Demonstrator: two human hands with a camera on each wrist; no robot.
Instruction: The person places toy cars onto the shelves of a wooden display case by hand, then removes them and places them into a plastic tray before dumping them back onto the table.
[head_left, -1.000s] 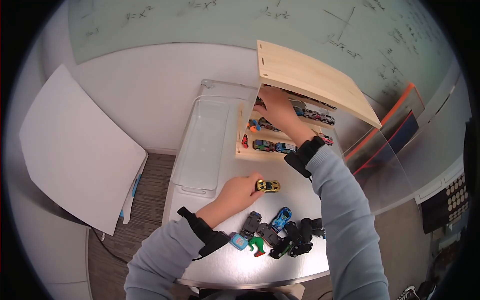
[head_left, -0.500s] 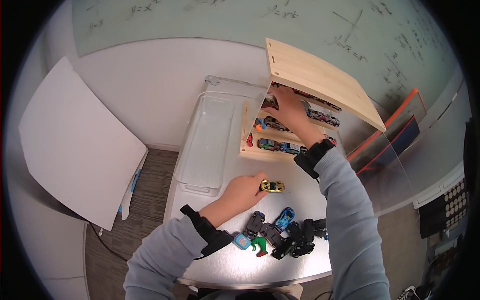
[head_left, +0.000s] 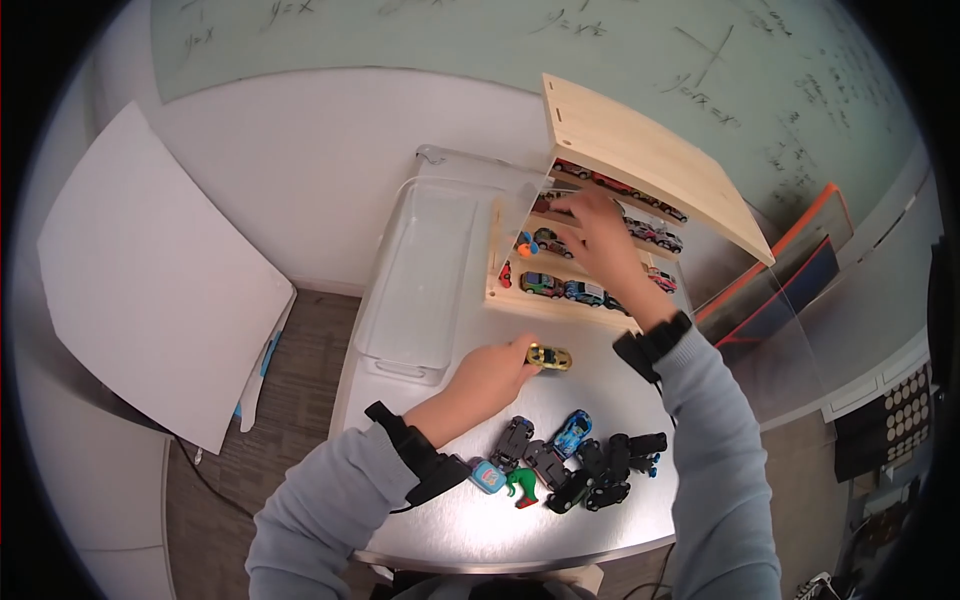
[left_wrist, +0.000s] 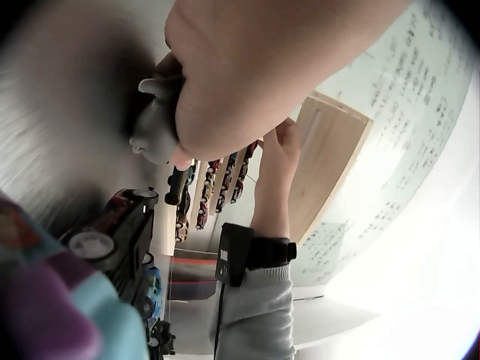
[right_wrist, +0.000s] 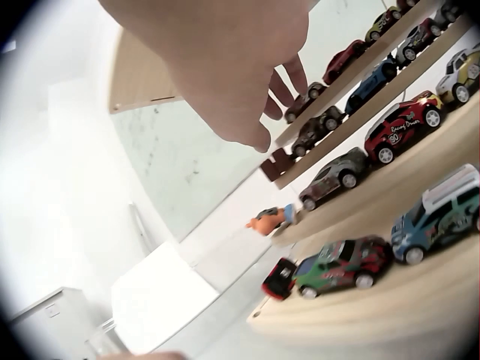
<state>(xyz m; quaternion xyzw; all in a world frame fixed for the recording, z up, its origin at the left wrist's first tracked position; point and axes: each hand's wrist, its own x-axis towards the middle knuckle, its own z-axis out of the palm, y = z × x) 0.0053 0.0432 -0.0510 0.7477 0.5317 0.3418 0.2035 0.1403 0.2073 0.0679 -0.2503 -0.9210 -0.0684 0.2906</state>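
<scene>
In the head view, my left hand (head_left: 487,382) pinches a gold toy car (head_left: 549,357) above the table, between the toy pile and the wooden display shelf (head_left: 497,285). A grey animal-like figure (left_wrist: 156,127) shows beside the left hand in the left wrist view. My right hand (head_left: 608,240) is at the left part of the shelf, fingers loosely extended and holding nothing. Near its fingertips in the right wrist view stand a dark toy car (right_wrist: 318,131) and dark red blocks (right_wrist: 277,163) at a row's end. An orange figure (right_wrist: 271,220) sits one row below.
A clear plastic bin (head_left: 410,290) stands left of the shelf. Nearer the front edge lies a pile with a blue toy car (head_left: 573,433), several dark overturned cars (head_left: 546,463), a green figure (head_left: 522,487) and a light-blue toy (head_left: 488,476). A transparent panel (head_left: 750,340) slants off the shelf's right side.
My right hand has drawn back from the row's left end, uncovering the dark red blocks there. The left hand has lifted the gold car slightly towards the shelf. The head view has shifted a little.
</scene>
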